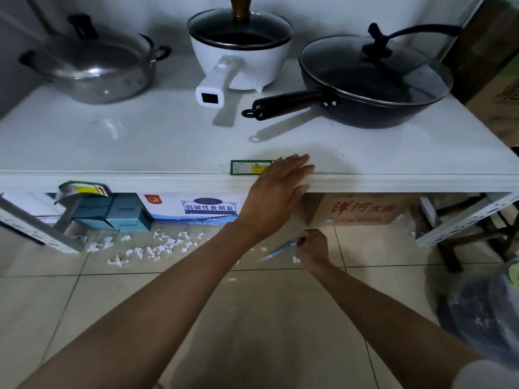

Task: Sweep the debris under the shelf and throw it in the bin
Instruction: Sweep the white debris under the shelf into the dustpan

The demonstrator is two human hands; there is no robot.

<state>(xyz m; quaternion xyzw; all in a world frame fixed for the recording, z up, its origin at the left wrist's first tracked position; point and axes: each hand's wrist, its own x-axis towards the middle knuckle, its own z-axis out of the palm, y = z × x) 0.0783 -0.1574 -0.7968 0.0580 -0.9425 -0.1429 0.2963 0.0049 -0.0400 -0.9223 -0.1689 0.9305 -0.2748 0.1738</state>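
White paper scraps (157, 247) lie scattered on the tiled floor under the front of the white shelf (393, 164). My left hand (276, 192) rests flat with fingers spread on the shelf's front edge, next to a green label (247, 167). Lower down, my right hand (313, 248) is closed around a thin blue handle (279, 251) that slants toward the floor; its far end is blurred. A single scrap (295, 259) lies beside that hand. The bin (488, 318), lined with a dark plastic bag, shows at the right edge.
On the shelf stand a steel pot (92, 66), a white electric pot (238, 51) and a black lidded pan (373, 80). Underneath are teal boxes (118, 213), a white salt carton (196, 209) and a brown carton (362, 210). A shelf leg (460, 223) and dark stool legs stand at right.
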